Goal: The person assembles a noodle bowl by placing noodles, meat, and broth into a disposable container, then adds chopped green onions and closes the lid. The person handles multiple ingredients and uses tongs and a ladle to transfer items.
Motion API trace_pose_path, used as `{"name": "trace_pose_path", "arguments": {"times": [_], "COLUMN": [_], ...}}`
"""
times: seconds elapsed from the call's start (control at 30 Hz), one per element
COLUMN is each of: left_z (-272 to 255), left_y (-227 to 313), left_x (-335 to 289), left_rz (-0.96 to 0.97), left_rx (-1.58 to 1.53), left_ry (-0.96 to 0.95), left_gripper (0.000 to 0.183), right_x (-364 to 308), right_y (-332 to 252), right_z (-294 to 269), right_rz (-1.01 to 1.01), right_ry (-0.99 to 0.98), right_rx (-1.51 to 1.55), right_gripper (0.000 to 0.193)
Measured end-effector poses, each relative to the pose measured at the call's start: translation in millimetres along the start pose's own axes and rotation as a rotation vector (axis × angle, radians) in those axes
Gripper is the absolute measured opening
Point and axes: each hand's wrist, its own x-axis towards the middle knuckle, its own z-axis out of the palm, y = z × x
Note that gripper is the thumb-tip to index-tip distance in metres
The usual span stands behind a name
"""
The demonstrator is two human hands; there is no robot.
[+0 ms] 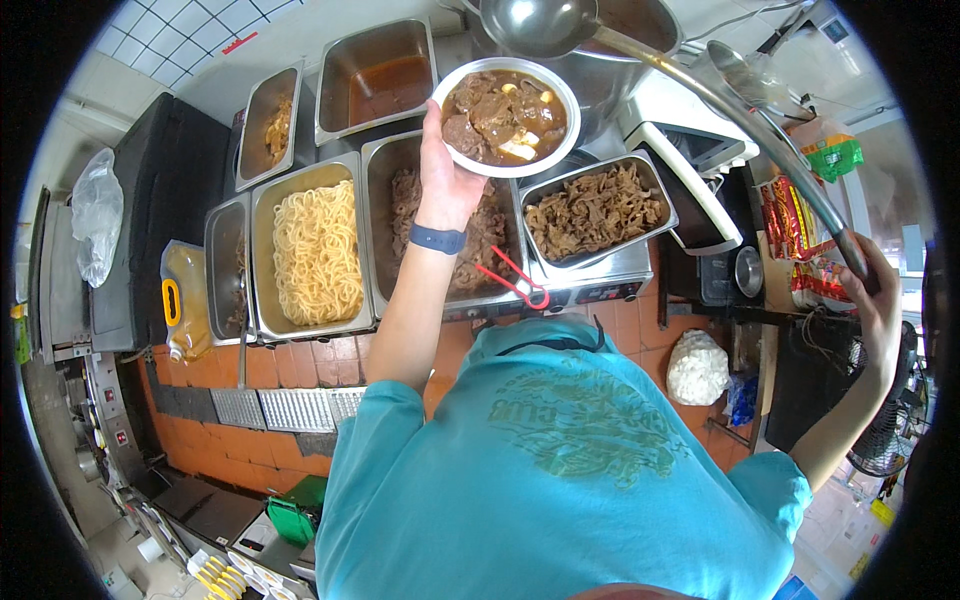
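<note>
My left hand (447,180) is closed on the near left side of a round bowl with a pale rim (520,64). Dark brown stew (490,105) fills it, with meat chunks and pale pieces. At the right, the fingers of my right hand (878,300) wrap round the end of a long metal ladle (535,22). Its scoop is beyond the bowl, over a big metal pot (645,22) at the back. Below my left wrist sits a steel pan of meat, with red-handled tongs (520,285) resting at its right side.
Steel pans of noodles (318,250) and sliced meat (595,215) flank the middle pan. Behind them stand a pan with reddish-brown liquid (385,92) and a narrower food pan (272,120). A yellow liquid pouch (187,300) is at the left, a white appliance (690,150) at the right.
</note>
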Motion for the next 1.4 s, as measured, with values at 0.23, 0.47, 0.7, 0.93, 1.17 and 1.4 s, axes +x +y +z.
{"name": "trace_pose_path", "arguments": {"times": [0.23,0.47,0.7,0.93,1.17,1.4], "left_z": [-16,-34,-32,-6,9,8], "left_y": [-2,1,-6,-30,-42,-52], "left_x": [-16,-54,-90,-112,-126,-131], "left_rz": [0.051,0.05,0.126,0.28,0.341,0.387], "left_rx": [-0.013,-0.034,-0.009,0.113,0.02,-0.013], "left_ry": [0.003,0.036,0.248,0.453,0.573,0.574], "left_gripper": [0.055,0.057,0.057,0.067,0.069,0.069], "right_x": [74,160,223,265,307,343], "right_y": [-29,-63,-52,-42,-48,-53], "right_z": [45,70,77,87,110,112], "right_rz": [0.032,-0.303,-0.403,-0.527,-0.685,-0.575], "right_ry": [0.134,0.289,0.305,0.168,0.001,-0.255], "right_rx": [-0.11,-0.491,-0.654,-0.658,-0.545,-0.373], "right_gripper": [0.042,0.027,0.018,0.018,0.013,0.02]}}
